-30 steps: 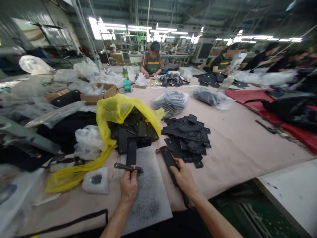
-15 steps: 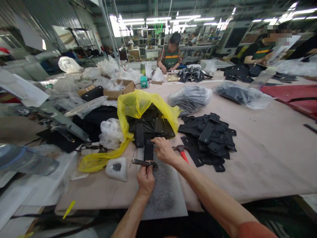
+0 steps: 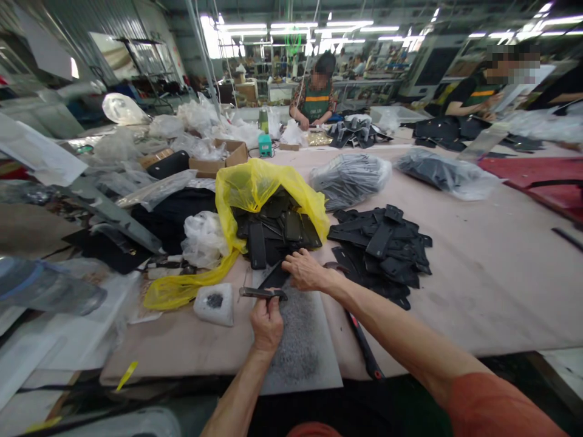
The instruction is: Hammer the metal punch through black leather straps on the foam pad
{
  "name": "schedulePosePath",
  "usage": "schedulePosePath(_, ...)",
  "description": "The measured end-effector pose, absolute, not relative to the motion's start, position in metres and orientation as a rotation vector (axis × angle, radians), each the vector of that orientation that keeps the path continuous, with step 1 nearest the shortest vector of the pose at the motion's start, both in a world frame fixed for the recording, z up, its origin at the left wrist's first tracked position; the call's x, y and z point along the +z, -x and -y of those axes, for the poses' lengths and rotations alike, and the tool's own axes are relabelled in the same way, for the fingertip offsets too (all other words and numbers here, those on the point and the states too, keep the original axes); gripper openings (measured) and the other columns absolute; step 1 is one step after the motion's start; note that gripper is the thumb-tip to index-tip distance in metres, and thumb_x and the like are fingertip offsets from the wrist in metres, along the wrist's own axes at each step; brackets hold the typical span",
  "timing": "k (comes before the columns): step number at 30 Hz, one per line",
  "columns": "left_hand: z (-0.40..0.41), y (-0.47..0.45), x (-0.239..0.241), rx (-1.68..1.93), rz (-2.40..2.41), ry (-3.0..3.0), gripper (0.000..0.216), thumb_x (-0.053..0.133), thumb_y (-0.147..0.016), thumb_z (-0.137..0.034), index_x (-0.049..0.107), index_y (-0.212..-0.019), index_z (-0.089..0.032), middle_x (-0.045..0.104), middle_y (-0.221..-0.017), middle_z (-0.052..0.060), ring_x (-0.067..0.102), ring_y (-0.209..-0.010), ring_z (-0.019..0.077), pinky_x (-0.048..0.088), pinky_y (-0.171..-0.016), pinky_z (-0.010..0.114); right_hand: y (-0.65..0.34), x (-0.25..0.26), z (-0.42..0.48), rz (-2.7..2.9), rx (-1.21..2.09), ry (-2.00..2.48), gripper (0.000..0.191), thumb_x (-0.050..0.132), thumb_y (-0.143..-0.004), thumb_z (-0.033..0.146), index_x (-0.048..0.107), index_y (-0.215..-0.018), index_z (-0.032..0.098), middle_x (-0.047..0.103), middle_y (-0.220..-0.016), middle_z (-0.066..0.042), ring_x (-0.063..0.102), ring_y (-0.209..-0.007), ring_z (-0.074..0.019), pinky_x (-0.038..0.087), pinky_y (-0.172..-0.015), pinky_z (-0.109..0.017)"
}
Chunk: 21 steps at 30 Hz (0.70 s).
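My left hand (image 3: 267, 325) is closed, thumb on top, around a dark flat strip (image 3: 260, 294) seen nearly edge-on. Just beyond it, my right hand (image 3: 306, 269) pinches the far end of another black strip (image 3: 274, 277), which slants over the worn white board (image 3: 303, 358). Behind both hands, a yellow plastic bag (image 3: 268, 176) lies with its mouth towards me, full of black strips (image 3: 256, 246). To the right is a loose pile of black strips (image 3: 387, 243). A hammer (image 3: 363, 346) lies partly hidden under my right forearm.
A whitish block (image 3: 214, 304) with a dark patch sits left of the board. Bagged grey parts (image 3: 350, 181) and another clear bag (image 3: 446, 173) lie further back. A co-worker (image 3: 316, 97) sits across the table. A water jug (image 3: 45, 288) is at the left.
The strip under my right hand has turned from straight to slanted, its far end moving right with the hand. My left hand stays nearly in place with its strip.
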<state>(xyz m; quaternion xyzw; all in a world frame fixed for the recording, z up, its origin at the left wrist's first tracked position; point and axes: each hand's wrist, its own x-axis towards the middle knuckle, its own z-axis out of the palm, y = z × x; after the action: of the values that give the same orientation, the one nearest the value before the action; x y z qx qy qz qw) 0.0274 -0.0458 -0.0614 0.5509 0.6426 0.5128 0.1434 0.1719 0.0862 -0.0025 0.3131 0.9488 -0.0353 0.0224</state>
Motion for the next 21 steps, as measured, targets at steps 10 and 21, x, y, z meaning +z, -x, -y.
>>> schedulePosePath(10, 0.043, -0.027, -0.068, 1.492, -1.955, -1.679, 0.031, 0.048, -0.091, -0.035, 0.071, -0.095, -0.015, 0.075, -0.088, 0.011, 0.072, -0.083, 0.0238, 0.056, -0.073, 0.032, -0.154, 0.002, -0.086, -2.914, -0.191, -0.993, 0.034, 0.058, -0.082, 0.025, 0.059, -0.114, 0.016, 0.056, -0.12, -0.013, 0.048, -0.109, -0.0261, 0.031, -0.095, -0.04)
schedulePosePath(21, 0.043, -0.027, -0.069, 1.505, -1.96, -1.692, 0.028, 0.049, -0.091, -0.032, 0.07, -0.093, -0.014, 0.075, -0.083, 0.01, 0.071, -0.078, 0.0232, 0.055, -0.068, 0.031, -0.186, -0.001, -0.059, -2.59, -0.577, -1.571, 0.036, 0.053, -0.084, 0.021, 0.05, -0.119, 0.013, 0.067, -0.095, -0.012, 0.064, -0.086, -0.0228, 0.042, -0.07, -0.029)
